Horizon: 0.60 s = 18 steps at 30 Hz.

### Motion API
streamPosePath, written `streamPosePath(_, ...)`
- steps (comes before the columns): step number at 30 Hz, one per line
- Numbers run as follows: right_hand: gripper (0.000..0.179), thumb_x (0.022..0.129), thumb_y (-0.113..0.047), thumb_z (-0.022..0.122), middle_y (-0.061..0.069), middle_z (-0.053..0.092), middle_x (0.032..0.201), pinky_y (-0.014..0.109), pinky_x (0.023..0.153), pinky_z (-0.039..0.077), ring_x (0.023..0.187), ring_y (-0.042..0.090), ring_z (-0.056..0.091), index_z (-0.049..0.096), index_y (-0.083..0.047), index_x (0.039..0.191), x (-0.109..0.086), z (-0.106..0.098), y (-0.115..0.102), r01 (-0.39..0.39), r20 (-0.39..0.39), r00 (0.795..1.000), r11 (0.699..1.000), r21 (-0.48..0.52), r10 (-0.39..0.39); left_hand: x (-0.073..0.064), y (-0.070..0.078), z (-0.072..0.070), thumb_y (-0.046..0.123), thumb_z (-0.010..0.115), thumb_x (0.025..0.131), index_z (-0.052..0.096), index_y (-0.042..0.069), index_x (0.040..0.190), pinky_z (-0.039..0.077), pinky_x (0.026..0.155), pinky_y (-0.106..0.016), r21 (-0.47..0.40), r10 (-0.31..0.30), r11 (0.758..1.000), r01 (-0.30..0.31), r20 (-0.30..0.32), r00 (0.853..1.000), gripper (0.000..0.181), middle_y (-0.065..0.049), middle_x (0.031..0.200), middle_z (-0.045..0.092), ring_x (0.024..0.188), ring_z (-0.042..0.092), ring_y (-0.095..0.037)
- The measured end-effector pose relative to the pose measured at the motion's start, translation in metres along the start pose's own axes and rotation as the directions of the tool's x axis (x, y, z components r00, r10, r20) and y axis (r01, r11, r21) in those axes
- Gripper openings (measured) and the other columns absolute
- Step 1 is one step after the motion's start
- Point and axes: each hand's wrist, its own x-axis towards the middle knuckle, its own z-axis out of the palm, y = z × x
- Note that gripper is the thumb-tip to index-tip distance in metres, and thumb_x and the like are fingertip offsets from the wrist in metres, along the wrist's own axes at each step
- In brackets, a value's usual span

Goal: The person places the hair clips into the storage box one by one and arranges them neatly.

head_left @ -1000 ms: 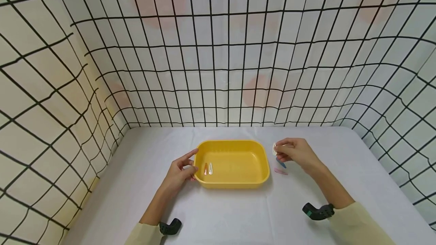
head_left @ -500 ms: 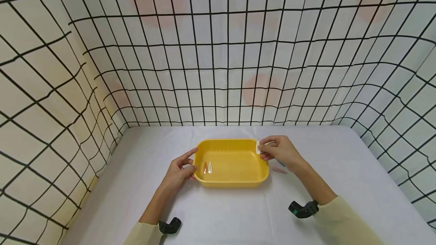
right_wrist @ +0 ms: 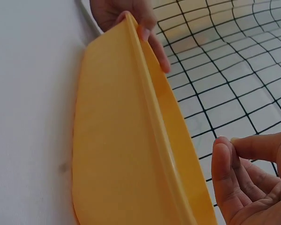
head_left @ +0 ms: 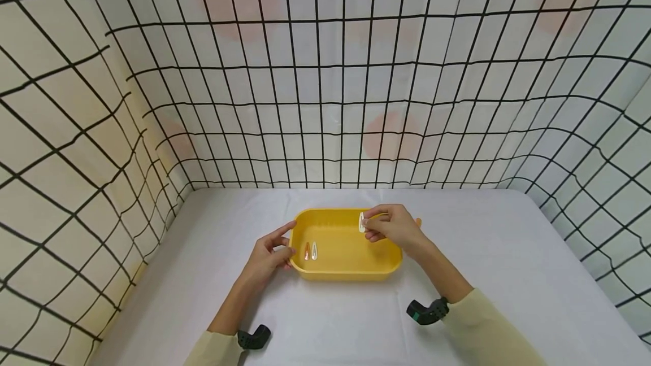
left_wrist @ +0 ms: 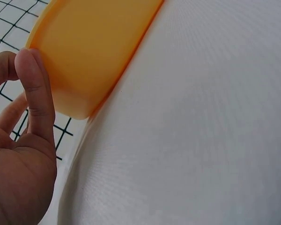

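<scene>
A yellow plastic tray [head_left: 346,275] stands on the white-covered table. My left hand [head_left: 267,254] grips its left end, thumb on the rim [left_wrist: 30,47] and index finger stretched along the outside. Inside the tray, near that end, an orange snap hair clip [head_left: 307,251] and a white snap hair clip [head_left: 314,251] lie side by side. Above the tray's right half, my right hand [head_left: 393,227] pinches another white hair clip [head_left: 361,222] between thumb and fingers, held upright. In the right wrist view the fingers [right_wrist: 222,164] hide most of that clip.
Beyond the right wrist a small orange piece [head_left: 418,222] shows at the tray's right side, mostly hidden. Black wire mesh [head_left: 341,103] rises behind the table and along both sides. A dark wrist device [head_left: 427,312] sits on each forearm.
My right hand has carried the white clip leftward from beside the tray to over it. The forearm now covers the blue and pink clips seen earlier. My left hand has stayed put.
</scene>
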Motion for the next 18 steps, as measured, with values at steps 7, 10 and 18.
streamPosePath(7,0.026,0.094,-0.011,0.073,0.024,0.075,0.093,0.031,0.068,0.065,0.074,0.028,0.075,0.069,0.005,0.114,0.012,0.023,0.002,-0.032,0.005,0.999,0.999,-0.019,0.033,0.0,-0.001,0.0,-0.002,0.066,0.091,0.053,0.019,0.151,0.058,0.058,-0.02,-0.005,0.002,1.0,-0.002,0.009,1.0,0.065,-0.012,0.103,0.059,0.058,0.059,-0.012)
streamPosePath(10,0.022,0.094,-0.009,0.074,0.02,0.076,0.089,0.031,0.065,0.064,0.069,0.024,0.074,0.07,0.004,0.11,0.016,0.034,0.002,-0.049,0.0,0.999,0.998,-0.032,0.049,0.0,0.0,0.0,-0.002,0.066,0.091,0.053,0.019,0.151,0.058,0.058,-0.019,0.002,0.003,1.0,-0.003,0.007,1.0,0.065,-0.012,0.103,0.06,0.058,0.059,-0.012)
streamPosePath(18,0.014,0.093,-0.007,0.073,0.018,0.077,0.085,0.033,0.066,0.065,0.064,0.02,0.072,0.072,0.002,0.105,0.022,0.058,0.004,-0.093,0.014,0.995,0.992,-0.091,0.094,0.0,0.0,0.001,-0.002,0.066,0.09,0.054,0.018,0.151,0.058,0.057,-0.019,0.005,0.004,1.0,-0.004,0.001,1.0,0.065,-0.011,0.102,0.061,0.057,0.059,-0.012)
